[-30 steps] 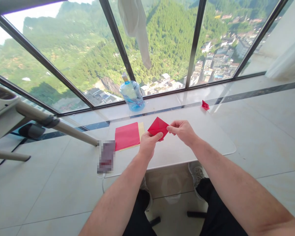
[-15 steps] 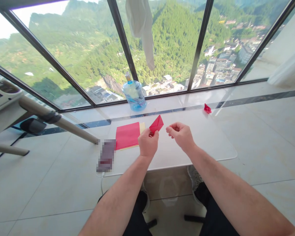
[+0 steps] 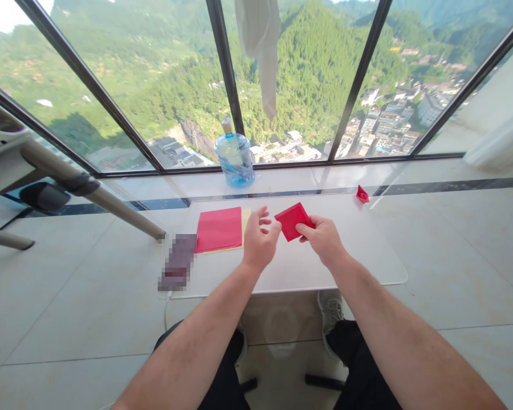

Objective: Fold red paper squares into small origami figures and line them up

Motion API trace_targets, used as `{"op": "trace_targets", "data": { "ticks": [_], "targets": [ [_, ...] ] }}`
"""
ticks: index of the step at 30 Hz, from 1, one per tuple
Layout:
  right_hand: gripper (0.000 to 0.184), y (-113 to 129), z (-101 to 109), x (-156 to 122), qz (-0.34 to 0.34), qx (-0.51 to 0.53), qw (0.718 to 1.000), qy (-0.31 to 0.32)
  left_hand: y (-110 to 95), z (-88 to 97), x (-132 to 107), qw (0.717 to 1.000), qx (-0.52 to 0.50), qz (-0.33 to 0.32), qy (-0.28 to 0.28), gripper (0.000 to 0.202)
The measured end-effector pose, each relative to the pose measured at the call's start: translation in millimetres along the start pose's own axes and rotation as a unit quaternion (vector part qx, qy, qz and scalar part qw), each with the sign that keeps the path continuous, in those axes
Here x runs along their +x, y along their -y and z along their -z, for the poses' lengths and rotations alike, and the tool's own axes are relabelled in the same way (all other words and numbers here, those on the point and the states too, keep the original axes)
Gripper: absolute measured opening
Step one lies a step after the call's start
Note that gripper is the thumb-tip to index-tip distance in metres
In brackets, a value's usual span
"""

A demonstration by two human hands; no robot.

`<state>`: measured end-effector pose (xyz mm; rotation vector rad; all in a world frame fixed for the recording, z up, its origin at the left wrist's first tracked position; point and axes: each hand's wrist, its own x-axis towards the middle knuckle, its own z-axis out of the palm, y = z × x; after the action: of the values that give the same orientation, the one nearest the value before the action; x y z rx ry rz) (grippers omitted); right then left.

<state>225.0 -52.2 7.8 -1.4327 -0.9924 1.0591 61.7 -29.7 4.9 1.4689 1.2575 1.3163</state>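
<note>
A small folded square of red paper (image 3: pixel 292 221) is held up over the white table. My right hand (image 3: pixel 322 234) pinches its right-hand corner, thumb on top. Just left of the paper, my left hand (image 3: pixel 260 236) has its fingers apart, with the thumb tip close to the paper's edge; whether it touches I cannot tell. Beyond my left hand lies a stack of red paper sheets (image 3: pixel 219 229) with a yellow sheet (image 3: pixel 246 219) showing at its side. A small folded red paper piece (image 3: pixel 362 195) sits at the table's far right corner.
The low white table (image 3: pixel 350 267) stands before a window. Behind it is a blue water jug (image 3: pixel 234 159). A blurred-out phone-like object (image 3: pixel 178 262) with a white cable lies at the table's left edge. Further left, a beige metal leg (image 3: pixel 119 205) slants down to the floor.
The red paper has passed from my left hand to my right and now shows a square face instead of a pointed one. My left fingers have opened. The view has shifted slightly.
</note>
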Motion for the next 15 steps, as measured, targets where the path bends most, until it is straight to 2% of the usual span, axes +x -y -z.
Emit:
{"op": "trace_targets", "data": {
  "ticks": [1, 2, 3, 7, 11, 15],
  "targets": [
    [0.02, 1, 1, 0, 0.002, -0.004, 1.0, 0.017, -1, 1.8, 3, 0.994, -0.062, 0.079, 0.032, 0.045],
    [0.02, 2, 2, -1, 0.004, -0.006, 0.999, 0.033, -1, 3.6, 6, 0.984, -0.099, 0.13, 0.072, 0.04],
    [0.021, 2, 2, -2, 0.003, -0.008, 0.999, 0.044, -2, 5.4, 8, 0.979, -0.111, 0.148, 0.092, 0.032],
    [0.025, 4, -1, -4, -0.003, -0.016, 0.998, 0.06, -3, 9.6, 7, 0.971, -0.135, 0.157, 0.115, 0.016],
    [0.022, 3, -2, -4, 0.002, -0.009, 0.998, 0.061, -7, 11.8, 5, 0.968, -0.155, 0.161, 0.111, 0.014],
    [0.025, 3, 1, -4, 0.004, -0.019, 0.998, 0.057, -9, 13.4, 7, 0.961, -0.169, 0.172, 0.133, 0.016]
  ]
}}
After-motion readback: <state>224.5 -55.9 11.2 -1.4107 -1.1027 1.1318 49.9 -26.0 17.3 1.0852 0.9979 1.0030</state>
